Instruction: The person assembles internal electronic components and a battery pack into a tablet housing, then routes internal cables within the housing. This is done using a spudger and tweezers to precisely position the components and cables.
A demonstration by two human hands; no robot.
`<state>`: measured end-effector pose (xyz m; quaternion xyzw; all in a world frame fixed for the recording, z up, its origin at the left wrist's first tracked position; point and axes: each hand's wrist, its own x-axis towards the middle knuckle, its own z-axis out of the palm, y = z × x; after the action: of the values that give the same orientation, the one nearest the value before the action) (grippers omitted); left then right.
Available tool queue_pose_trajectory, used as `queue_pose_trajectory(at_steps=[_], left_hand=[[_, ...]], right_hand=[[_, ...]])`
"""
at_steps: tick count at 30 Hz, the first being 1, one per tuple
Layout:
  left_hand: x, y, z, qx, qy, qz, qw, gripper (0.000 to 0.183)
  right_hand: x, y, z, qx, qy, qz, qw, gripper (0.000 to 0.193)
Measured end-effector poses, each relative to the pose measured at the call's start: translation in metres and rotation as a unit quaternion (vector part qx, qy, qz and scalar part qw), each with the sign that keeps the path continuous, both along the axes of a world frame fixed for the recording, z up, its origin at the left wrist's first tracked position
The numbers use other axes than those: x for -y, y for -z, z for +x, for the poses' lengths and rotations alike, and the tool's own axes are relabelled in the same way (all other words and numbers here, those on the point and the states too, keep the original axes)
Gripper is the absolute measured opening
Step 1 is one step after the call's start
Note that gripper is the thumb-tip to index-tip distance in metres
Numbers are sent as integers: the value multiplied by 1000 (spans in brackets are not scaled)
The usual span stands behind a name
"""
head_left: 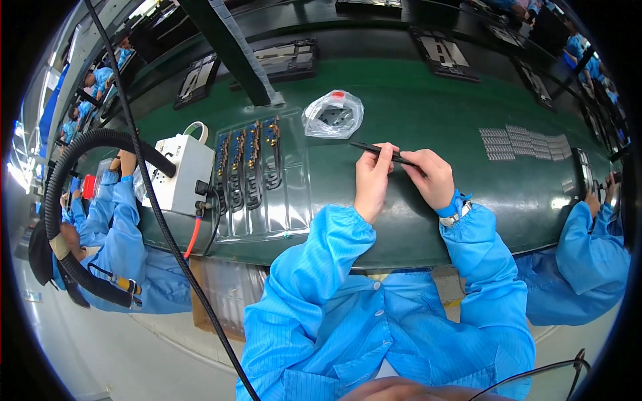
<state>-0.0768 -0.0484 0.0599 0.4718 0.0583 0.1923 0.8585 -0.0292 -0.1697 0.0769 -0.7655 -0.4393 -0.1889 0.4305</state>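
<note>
Above the green bench mat, my left hand [373,179] and my right hand [432,178] come close together, both closed on a slim black pen-like tool [364,146]. Its pointed end sticks out to the left past my left fingers. Whether it is a pair of tweezers I cannot tell. Just beyond my left hand lies a clear plastic bag [333,115] with small dark parts inside and a red spot on top. Left of my hands, a clear blister tray [294,200] carries rows of black flex cables [254,167] with gold and blue ends.
A white box-shaped machine [182,170] with a black corrugated hose [87,140] stands left of the tray. Grey label strips [521,144] lie at the right. Black fixtures [443,55] line the far side. A green post [231,50] rises behind the tray. Co-workers in blue sit on both sides.
</note>
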Motion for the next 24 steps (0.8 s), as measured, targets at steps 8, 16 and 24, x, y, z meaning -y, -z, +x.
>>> queue_pose_trajectory(at_steps=[8,16,24], left_hand=[[0,-1,-1,-7,5,23,1000,20],[-2,-1,-2,-10,10,7,1000,21],[-1,-2,-2,-19,-3,-18,1000,17]], right_hand=[[-2,-4,-11,-132,23,84,987,23],[7,-2,-4,3,14,-41,999,23],[4,-9,-11,14,-28,-22,999,25]])
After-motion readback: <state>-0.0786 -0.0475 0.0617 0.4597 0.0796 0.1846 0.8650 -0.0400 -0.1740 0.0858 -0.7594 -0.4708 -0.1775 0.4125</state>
